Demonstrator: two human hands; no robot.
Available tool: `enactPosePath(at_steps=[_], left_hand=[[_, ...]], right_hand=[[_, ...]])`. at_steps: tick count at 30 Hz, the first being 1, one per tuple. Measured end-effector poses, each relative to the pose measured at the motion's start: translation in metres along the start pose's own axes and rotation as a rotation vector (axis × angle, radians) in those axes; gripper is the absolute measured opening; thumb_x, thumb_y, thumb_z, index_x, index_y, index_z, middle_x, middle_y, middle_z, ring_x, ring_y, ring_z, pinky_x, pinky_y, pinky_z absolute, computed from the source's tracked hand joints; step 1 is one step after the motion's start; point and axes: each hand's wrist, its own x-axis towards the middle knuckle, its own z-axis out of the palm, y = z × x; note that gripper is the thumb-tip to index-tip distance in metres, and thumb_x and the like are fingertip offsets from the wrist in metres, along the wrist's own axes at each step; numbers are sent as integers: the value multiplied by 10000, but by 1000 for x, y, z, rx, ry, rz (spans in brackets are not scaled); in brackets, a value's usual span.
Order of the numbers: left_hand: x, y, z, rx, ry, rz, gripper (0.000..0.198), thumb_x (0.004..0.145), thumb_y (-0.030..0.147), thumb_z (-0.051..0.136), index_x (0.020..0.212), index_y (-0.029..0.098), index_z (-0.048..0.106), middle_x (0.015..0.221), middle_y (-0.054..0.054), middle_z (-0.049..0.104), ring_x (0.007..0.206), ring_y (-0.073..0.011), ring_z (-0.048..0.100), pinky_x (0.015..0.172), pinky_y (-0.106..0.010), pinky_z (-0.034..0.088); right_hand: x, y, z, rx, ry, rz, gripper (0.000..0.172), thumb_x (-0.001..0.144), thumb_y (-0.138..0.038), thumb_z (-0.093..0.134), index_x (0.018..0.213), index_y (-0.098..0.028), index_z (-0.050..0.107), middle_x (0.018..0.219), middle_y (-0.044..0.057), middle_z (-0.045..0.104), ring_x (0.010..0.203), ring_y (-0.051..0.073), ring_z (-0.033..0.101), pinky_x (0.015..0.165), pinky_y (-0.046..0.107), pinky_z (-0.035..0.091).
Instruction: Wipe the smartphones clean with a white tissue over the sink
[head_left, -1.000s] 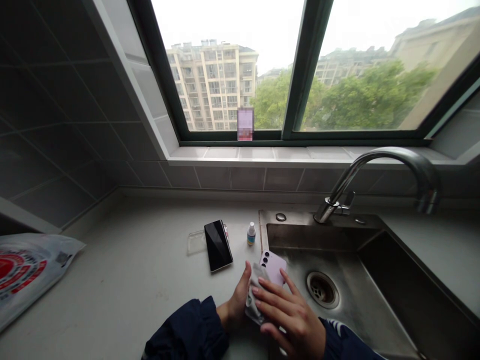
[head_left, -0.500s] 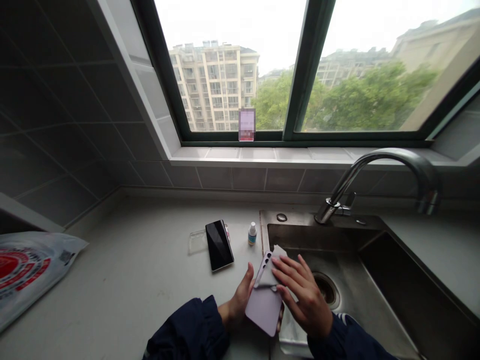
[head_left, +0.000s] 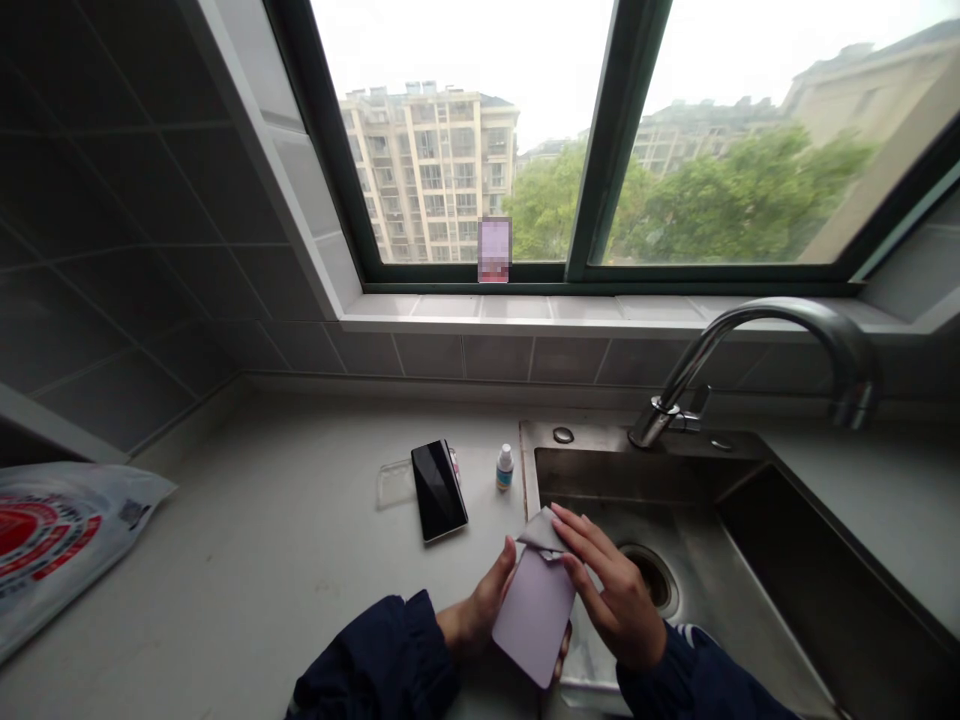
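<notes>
A lilac phone (head_left: 534, 615) lies back up in my left hand (head_left: 481, 604), whose thumb rests along its left edge while fingertips show at the right edge. My right hand (head_left: 616, 590) presses a grey-white wiping cloth (head_left: 543, 530) against the phone's upper end, fingers and thumb on the cloth. The cloth covers the phone's cameras. Beyond my left hand a black-screened phone (head_left: 439, 490) lies on the counter, partly over a clear phone case (head_left: 395, 484). A small white-capped bottle (head_left: 505, 467) stands upright beside the sink edge.
The steel sink (head_left: 697, 530) with its drain (head_left: 646, 580) lies under and right of my right hand. A chrome faucet (head_left: 750, 320) arches over it. At the counter's (head_left: 285, 570) left is a printed plastic bag (head_left: 67, 540). A window ledge (head_left: 517, 308) runs behind.
My right hand has shifted the cloth slightly over the phone's top end, and the cameras that showed before are now covered. The phone has tilted a little in my left hand.
</notes>
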Motion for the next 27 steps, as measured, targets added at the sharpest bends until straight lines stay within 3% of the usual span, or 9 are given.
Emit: enactPosePath(at_steps=[5,11,19,27], left_hand=[[-2,1,4,-16,10,-17,972,754,863,197,1117,50,588,820,-179,692,632,-256,686,602,-371,524],[-2,3,6,3,12,-9,953,756,862,202,1089,65,604,812,-166,693,627,-245,691,586,-347,534],[-6,3,7,45,-55,-74,988,748,863,262,1271,72,539,817,-140,687,620,-216,664,596,-327,508],[-11,9,12,97,-74,-129,928,811,807,186,1231,78,578,836,-142,681,609,-205,653,612,-332,501]], right_hand=[[4,0,-1,220,109,195,294,939,-283,558,1212,-255,665,1283,66,639,1195,252,605,1027,412,504],[5,5,-2,290,131,316,251,926,-357,589,1112,-245,716,1154,68,711,1051,251,690,920,379,578],[4,1,-3,393,18,321,337,961,-371,532,1264,-267,635,1321,55,616,1255,257,559,1073,441,445],[4,3,-6,477,-37,341,374,964,-408,510,1293,-265,616,1348,58,593,1291,272,521,1095,461,406]])
